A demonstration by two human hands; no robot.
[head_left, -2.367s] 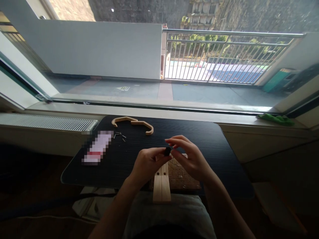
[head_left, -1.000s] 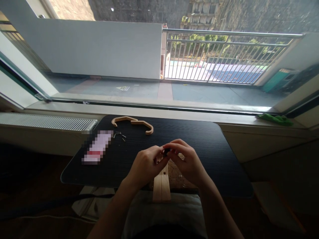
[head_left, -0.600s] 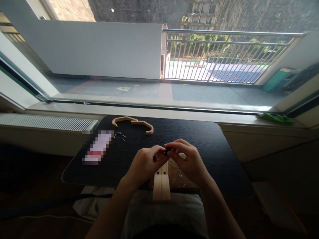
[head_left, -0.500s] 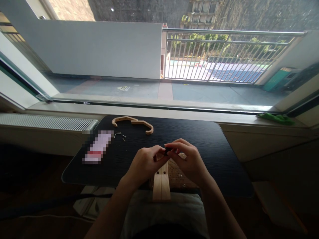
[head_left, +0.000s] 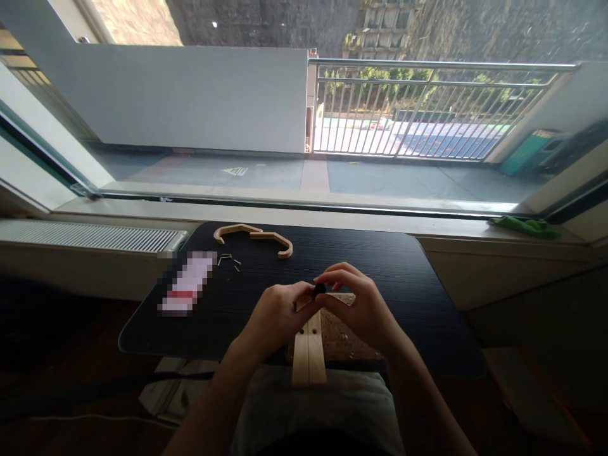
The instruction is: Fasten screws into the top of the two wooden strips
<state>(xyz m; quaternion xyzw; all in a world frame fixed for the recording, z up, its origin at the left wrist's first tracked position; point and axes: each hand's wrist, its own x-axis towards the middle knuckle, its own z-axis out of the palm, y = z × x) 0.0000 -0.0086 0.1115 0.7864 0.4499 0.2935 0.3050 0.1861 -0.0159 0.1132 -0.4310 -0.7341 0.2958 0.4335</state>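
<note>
While the left hand (head_left: 278,313) still grips the wooden strips (head_left: 308,351), right fingers (head_left: 332,278) stay pinching the black knob (head_left: 318,290).

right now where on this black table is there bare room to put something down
The black table is bare on its right side, from the right hand out to the edge. A smaller patch lies between the curved wooden pieces and the hands. Crowded: the left side with screws and blurred card, and near the left hand with the wooden strips.
</note>
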